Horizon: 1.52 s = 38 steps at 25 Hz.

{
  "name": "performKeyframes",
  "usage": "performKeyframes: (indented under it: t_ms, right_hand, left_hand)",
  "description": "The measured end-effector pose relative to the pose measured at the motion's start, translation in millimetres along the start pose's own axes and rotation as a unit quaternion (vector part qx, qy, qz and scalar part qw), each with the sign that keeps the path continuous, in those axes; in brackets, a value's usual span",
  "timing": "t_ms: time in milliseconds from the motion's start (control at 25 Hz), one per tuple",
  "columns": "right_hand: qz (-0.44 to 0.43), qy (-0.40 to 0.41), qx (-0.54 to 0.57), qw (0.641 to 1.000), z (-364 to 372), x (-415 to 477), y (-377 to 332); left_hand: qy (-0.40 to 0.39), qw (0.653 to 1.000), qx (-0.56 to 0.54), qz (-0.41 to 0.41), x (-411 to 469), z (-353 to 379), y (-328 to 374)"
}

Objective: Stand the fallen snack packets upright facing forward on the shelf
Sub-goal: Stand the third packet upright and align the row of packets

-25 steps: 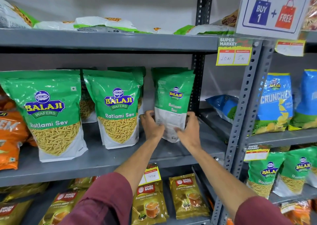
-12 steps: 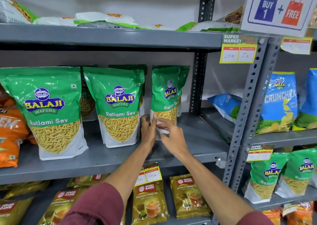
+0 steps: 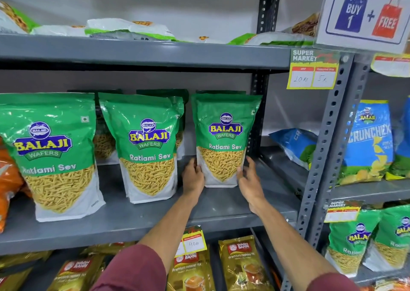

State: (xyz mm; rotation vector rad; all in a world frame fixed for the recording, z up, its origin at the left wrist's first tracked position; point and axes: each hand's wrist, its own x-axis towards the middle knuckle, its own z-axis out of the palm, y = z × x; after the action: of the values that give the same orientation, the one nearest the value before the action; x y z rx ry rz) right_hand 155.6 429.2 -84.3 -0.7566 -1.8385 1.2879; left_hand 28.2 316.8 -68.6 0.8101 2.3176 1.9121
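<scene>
A green Balaji Ratlami Sev packet (image 3: 224,135) stands upright on the grey middle shelf (image 3: 155,219), its front label facing me. My left hand (image 3: 193,177) presses its lower left edge and my right hand (image 3: 249,180) its lower right edge, so both hold it between them. Two more green sev packets, one in the middle (image 3: 146,144) and one at the left (image 3: 48,153), stand upright facing forward, with others behind them. On the top shelf several green-and-white packets (image 3: 128,28) lie flat.
A dark perforated upright (image 3: 257,117) stands just right of the held packet. Blue Crunchex bags (image 3: 368,140) fill the neighbouring bay, one blue bag (image 3: 292,144) lying tilted. Gold tea packets (image 3: 241,262) sit on the shelf below. Orange packets (image 3: 6,180) are at the far left.
The packet has turned from edge-on to front facing me and now rests on the shelf. My hands have shifted from its bottom corner to either side of its base.
</scene>
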Motion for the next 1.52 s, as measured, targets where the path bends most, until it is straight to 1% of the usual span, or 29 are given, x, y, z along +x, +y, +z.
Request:
performKeyframes:
  t_ms: [200,320,400,600,720,880,960,1040,1080,1120,1160,1200,1240,1280,1320,1360,1400,1480,1520]
  right_hand:
    - [-0.017,0.006,-0.033,0.999,1.2,-0.5,0.5]
    - [-0.001,0.020,-0.062,0.998,0.5,-3.3,-6.4]
    - [0.001,0.018,-0.080,0.997,-2.8,-7.7,-10.9]
    - [-0.005,0.006,-0.100,0.995,-10.8,-21.7,-13.4]
    - [-0.018,0.012,-0.114,0.993,-16.2,-32.2,-13.0]
    - [-0.012,0.010,-0.114,0.993,-21.8,-45.4,-13.7]
    - [-0.002,0.005,-0.113,0.994,-23.5,-49.4,-13.8]
    - [0.013,-0.001,-0.107,0.994,-26.1,-53.9,-18.8]
    - [0.007,0.009,-0.105,0.994,-26.6,-57.1,-21.5]
    - [-0.022,0.043,-0.109,0.993,-26.0,-61.8,-23.8]
    - [-0.080,0.095,-0.113,0.986,-22.9,-68.5,-26.0]
    - [-0.155,0.137,-0.112,0.972,-17.2,-77.8,-29.4]
    - [-0.230,0.146,-0.101,0.957,-9.2,-87.3,-35.0]
    - [-0.289,0.116,-0.088,0.946,0.3,-95.1,-42.1]
    - [-0.325,0.065,-0.076,0.940,11.6,-101.3,-50.9]
    - [-0.339,0.016,-0.068,0.938,27.1,-106.3,-60.8]
    - [-0.332,-0.023,-0.066,0.941,41.0,-109.4,-70.8]
    - [-0.284,-0.082,-0.051,0.954,71.0,-111.3,-88.2]
    - [-0.239,-0.102,-0.037,0.965,85.7,-109.9,-95.5]
  left_hand:
    - [0.010,0.997,0.068,0.031,-3.1,-0.3,-3.7]
    - [-0.010,0.995,0.097,0.027,-11.9,-3.8,1.1]
    - [-0.028,0.995,0.098,0.014,-16.4,-6.8,2.4]
    - [-0.055,0.994,0.097,0.011,-29.7,-16.6,1.9]
    - [-0.058,0.993,0.101,0.014,-42.7,-20.6,6.1]
    - [-0.062,0.994,0.093,0.016,-59.5,-24.1,11.2]
    - [-0.082,0.992,0.097,0.015,-64.3,-25.2,11.3]
    - [-0.118,0.986,0.117,0.015,-67.1,-29.5,12.5]
    - [-0.131,0.984,0.119,0.015,-68.1,-32.3,12.6]
    - [-0.131,0.985,0.106,0.018,-69.9,-37.3,13.0]
    - [-0.114,0.989,0.080,0.040,-71.8,-44.5,12.5]
    - [-0.080,0.992,0.053,0.084,-74.7,-53.7,10.6]
    - [-0.034,0.989,0.035,0.140,-77.7,-64.4,7.6]
    - [0.023,0.980,0.040,0.193,-79.4,-75.7,5.4]
    - [0.084,0.968,0.060,0.230,-79.5,-86.9,3.8]
    - [0.145,0.956,0.080,0.244,-77.3,-101.0,1.6]
    - [0.196,0.947,0.086,0.239,-74.7,-113.0,0.8]
    - [0.262,0.945,0.070,0.182,-69.3,-136.4,-5.1]
    - [0.267,0.951,0.066,0.139,-65.2,-146.6,-11.5]
